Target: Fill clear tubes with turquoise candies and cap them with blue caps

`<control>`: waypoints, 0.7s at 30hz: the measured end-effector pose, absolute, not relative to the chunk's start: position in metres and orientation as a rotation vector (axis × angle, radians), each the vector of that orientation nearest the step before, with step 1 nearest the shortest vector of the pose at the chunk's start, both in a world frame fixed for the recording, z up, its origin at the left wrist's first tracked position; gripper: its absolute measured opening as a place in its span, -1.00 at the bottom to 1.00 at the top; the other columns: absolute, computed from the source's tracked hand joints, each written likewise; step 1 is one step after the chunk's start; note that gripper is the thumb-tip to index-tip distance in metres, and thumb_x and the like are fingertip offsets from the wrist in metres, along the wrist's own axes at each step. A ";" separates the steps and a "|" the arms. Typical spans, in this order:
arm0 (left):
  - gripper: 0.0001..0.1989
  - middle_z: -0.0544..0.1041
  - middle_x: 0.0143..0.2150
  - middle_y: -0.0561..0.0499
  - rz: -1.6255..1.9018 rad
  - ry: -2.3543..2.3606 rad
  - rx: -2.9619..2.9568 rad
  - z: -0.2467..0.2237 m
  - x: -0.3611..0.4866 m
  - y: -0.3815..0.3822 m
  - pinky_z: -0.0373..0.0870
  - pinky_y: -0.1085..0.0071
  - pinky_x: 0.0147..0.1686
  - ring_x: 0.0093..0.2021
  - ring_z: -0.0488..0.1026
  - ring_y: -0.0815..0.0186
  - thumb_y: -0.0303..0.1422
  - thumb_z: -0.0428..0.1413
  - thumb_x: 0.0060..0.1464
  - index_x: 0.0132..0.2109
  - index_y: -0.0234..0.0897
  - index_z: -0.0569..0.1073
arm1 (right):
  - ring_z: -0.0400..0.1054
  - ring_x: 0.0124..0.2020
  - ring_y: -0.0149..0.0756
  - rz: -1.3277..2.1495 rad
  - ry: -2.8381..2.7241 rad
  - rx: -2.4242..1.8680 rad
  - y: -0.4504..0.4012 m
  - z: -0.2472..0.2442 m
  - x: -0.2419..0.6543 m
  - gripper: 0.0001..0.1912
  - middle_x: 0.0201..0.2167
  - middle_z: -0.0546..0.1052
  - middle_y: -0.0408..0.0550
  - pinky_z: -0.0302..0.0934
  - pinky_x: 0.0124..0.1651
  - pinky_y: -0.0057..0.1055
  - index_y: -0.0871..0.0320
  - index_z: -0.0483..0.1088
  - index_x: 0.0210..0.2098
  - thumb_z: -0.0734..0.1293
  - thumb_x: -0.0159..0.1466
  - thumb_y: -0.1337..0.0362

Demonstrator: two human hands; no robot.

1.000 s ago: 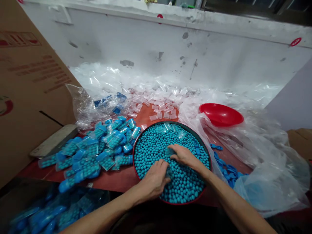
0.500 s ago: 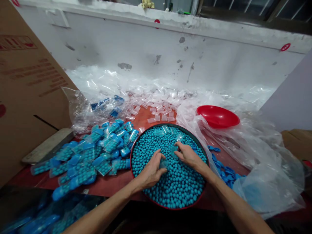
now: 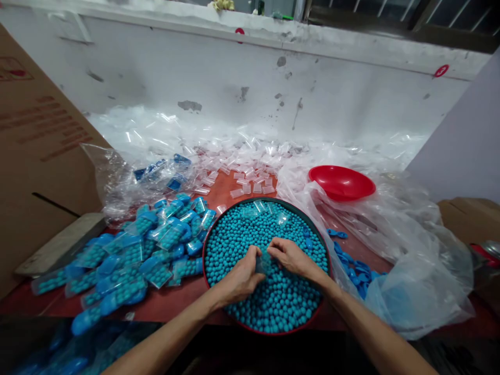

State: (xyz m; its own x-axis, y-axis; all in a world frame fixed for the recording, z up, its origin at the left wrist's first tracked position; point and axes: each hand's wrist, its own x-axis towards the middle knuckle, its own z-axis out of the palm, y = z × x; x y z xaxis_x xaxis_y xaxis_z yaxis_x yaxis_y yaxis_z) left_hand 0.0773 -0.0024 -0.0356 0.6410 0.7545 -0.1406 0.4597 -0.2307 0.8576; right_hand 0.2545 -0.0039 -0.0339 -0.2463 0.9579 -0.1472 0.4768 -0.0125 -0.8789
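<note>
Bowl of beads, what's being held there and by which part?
The left hand seems to hold a small clear case by its edges; whether the right hand grips it can't be told.

A: What colour are the beads (image 3: 273, 310)?
B: Turquoise, in a round basin (image 3: 273, 333) with a red outer edge and a blackish-green inner wall.
A: And the packs (image 3: 170, 234) on the left?
B: Bright blue at one end, clear at the other, with turquoise showing through.
A: The bench (image 3: 182, 299)?
B: Reddish brown, tinting the clear pieces (image 3: 255, 188) pink. The dish (image 3: 341, 183) at right is glossy plain red; the loose parts (image 3: 359, 276) nearer are solid blue.
A: Any patterns?
B: Red printed lines on the brown carton (image 3: 42, 130) at left, and grey blotches on the far whitish wall (image 3: 156, 78).
</note>
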 end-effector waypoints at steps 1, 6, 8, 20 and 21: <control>-0.68 0.28 -0.33 0.06 0.396 0.966 1.840 -0.035 0.079 -0.002 0.22 0.42 -0.34 -0.35 0.26 0.36 -0.48 -0.03 -0.11 -0.15 -0.26 0.09 | 0.17 -0.69 -0.49 1.314 -1.681 -1.488 -0.003 -0.037 0.255 -0.80 -0.66 0.29 -0.25 0.09 -0.63 -0.55 0.15 0.21 -0.48 0.13 0.17 0.16; -0.29 0.17 0.02 -0.14 0.520 1.013 1.709 -0.037 0.087 0.001 0.15 0.27 -0.02 -0.01 0.20 0.22 -0.48 0.02 -0.16 0.13 -0.31 -0.16 | 0.16 -0.75 -0.51 1.487 -1.388 -1.397 -0.005 -0.055 0.248 -0.83 -0.70 0.30 -0.28 0.08 -0.71 -0.58 0.15 0.16 -0.47 0.14 0.14 0.17; -0.25 0.14 0.07 -0.18 0.492 1.029 1.826 -0.042 0.088 0.001 0.05 0.21 0.06 0.07 0.12 0.16 -0.46 0.03 -0.18 0.16 -0.33 -0.14 | 0.14 -0.75 -0.52 1.425 -1.426 -1.393 -0.007 -0.055 0.243 -0.87 -0.70 0.27 -0.29 0.07 -0.70 -0.59 0.15 0.19 -0.47 0.14 0.14 0.23; -0.47 0.26 -0.01 -0.11 0.212 1.126 2.231 -0.045 0.083 -0.004 0.09 0.25 0.00 0.00 0.16 0.18 -0.46 -0.04 -0.13 0.07 -0.30 0.12 | 0.29 -0.14 -0.21 0.375 -1.818 -2.048 0.053 -0.031 0.282 -0.66 -0.15 0.38 0.09 0.11 -0.15 -0.35 0.18 0.25 -0.08 0.21 0.15 0.21; -0.50 0.27 -0.04 -0.09 0.211 1.118 2.240 -0.044 0.083 -0.003 0.10 0.28 -0.01 -0.02 0.17 0.20 -0.46 -0.03 -0.14 0.03 -0.28 0.15 | 0.29 -0.16 -0.20 0.362 -1.797 -2.094 0.062 -0.033 0.286 -0.65 -0.16 0.37 0.11 0.12 -0.17 -0.34 0.20 0.25 -0.10 0.24 0.13 0.22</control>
State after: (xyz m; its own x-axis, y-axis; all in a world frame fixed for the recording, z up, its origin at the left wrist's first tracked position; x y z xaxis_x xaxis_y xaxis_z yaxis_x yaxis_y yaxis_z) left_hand 0.0827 -0.0031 -0.0443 0.6294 0.7667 -0.1266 0.6678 -0.4504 0.5926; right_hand 0.2856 0.0621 -0.0328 0.1602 0.9864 0.0371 0.8951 -0.1293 -0.4268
